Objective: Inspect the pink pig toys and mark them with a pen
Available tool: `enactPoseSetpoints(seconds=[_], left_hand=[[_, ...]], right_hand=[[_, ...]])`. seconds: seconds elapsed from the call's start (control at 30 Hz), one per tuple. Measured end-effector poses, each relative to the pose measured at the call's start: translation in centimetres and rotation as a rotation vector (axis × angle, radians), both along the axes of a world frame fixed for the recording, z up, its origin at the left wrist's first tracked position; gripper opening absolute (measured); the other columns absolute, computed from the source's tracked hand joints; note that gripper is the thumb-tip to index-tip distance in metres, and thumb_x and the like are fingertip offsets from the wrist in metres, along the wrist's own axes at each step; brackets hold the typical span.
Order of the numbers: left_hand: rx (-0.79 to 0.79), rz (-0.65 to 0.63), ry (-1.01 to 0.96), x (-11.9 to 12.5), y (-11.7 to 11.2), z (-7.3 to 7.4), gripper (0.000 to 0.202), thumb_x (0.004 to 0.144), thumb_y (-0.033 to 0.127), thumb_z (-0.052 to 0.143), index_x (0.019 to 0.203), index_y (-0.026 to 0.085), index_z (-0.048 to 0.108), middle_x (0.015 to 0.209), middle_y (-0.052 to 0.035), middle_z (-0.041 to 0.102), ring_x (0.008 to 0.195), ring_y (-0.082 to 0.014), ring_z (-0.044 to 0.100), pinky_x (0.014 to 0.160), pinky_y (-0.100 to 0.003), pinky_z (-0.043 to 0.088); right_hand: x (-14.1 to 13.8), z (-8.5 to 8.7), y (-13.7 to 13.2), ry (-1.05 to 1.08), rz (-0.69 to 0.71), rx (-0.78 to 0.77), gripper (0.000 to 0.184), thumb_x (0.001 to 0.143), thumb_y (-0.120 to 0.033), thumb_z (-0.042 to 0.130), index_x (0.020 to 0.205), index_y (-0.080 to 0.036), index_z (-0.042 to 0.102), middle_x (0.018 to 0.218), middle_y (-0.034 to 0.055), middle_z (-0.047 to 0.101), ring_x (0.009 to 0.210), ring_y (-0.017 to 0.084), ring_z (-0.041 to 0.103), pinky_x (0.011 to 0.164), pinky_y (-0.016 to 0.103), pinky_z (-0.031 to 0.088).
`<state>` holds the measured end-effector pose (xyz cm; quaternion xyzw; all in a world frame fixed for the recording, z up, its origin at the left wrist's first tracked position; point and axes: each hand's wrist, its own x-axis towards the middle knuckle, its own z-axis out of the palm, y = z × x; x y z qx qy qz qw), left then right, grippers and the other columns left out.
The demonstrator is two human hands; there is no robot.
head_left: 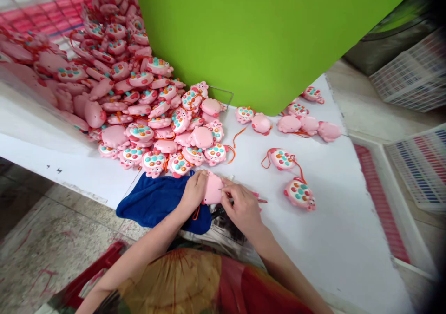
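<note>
My left hand point(195, 191) is closed on a pink animal-shaped toy point(213, 188), its plain pink back facing up, above a blue cloth point(153, 200). An orange cord loop point(196, 213) hangs below the toy. At the toy's right edge my right hand point(242, 207) pinches a thin tool with a dark tip; most of it is hidden by the fingers. A narrow red piece point(262, 200) shows beyond the right hand, and I cannot tell whether it belongs to that tool. To the right lie two toys with coloured buttons face up, the nearer one point(300, 194) on its side of the white table point(348, 239).
A large heap of the same toys point(139, 105) fills the left and back. A tall green panel point(237, 40) stands behind. Several more toys point(308, 124) lie at the panel's right foot. White plastic baskets point(418, 72) stand beyond the table's right edge.
</note>
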<state>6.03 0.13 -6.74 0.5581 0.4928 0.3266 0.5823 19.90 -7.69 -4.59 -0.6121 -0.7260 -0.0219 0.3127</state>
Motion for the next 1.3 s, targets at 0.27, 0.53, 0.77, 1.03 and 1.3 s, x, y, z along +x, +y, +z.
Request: enactPoseSetpoints(seconds=[0.27, 0.53, 0.77, 1.03, 1.3], left_hand=[[0.013, 0.001, -0.001, 0.00, 0.04, -0.10, 0.030, 0.091, 0.040, 0.038, 0.077, 0.017, 0.052, 0.071, -0.0007, 0.054, 0.067, -0.0142, 0.048, 0.062, -0.025, 0.037], [0.009, 0.006, 0.001, 0.01, 0.03, -0.11, 0.031, 0.091, 0.040, 0.037, 0.076, 0.017, 0.052, 0.070, -0.0004, 0.054, 0.065, -0.0138, 0.047, 0.061, -0.025, 0.037], [0.020, 0.007, -0.005, 0.04, -0.02, 0.01, 0.030, 0.091, 0.040, 0.038, 0.075, 0.017, 0.050, 0.069, 0.0005, 0.052, 0.065, -0.0134, 0.047, 0.061, -0.025, 0.036], [0.027, 0.013, 0.001, 0.00, 0.04, -0.11, 0.031, 0.091, 0.040, 0.037, 0.075, 0.016, 0.050, 0.068, 0.0007, 0.051, 0.063, -0.0128, 0.045, 0.059, -0.025, 0.035], [0.028, 0.003, 0.005, 0.12, 0.10, -0.06, 0.030, 0.090, 0.039, 0.038, 0.074, 0.017, 0.050, 0.069, 0.0002, 0.052, 0.064, -0.0131, 0.046, 0.060, -0.025, 0.035]], right_hand=[[-0.26, -0.11, -0.01, -0.066, -0.023, 0.014, 0.010, 0.083, -0.009, 0.052, 0.084, -0.018, 0.052, 0.104, 0.0082, 0.070, 0.075, 0.019, 0.064, 0.070, 0.033, 0.050], [0.16, -0.28, -0.17, 0.006, 0.017, -0.016, 0.011, 0.083, -0.009, 0.053, 0.088, -0.019, 0.054, 0.110, 0.0076, 0.068, 0.081, 0.019, 0.064, 0.074, 0.033, 0.051], [-0.16, -0.46, -0.06, -0.083, -0.043, 0.038, 0.010, 0.083, -0.009, 0.053, 0.083, -0.019, 0.052, 0.102, 0.0057, 0.071, 0.073, 0.017, 0.063, 0.070, 0.032, 0.051], [-0.19, -0.29, -0.34, -0.048, -0.002, 0.011, 0.008, 0.083, -0.011, 0.053, 0.086, -0.018, 0.053, 0.109, 0.0085, 0.068, 0.082, 0.019, 0.065, 0.074, 0.033, 0.052], [-0.07, -0.58, -0.01, -0.065, -0.043, 0.042, 0.009, 0.084, -0.009, 0.053, 0.083, -0.018, 0.052, 0.102, 0.0068, 0.071, 0.076, 0.018, 0.065, 0.072, 0.032, 0.051]])
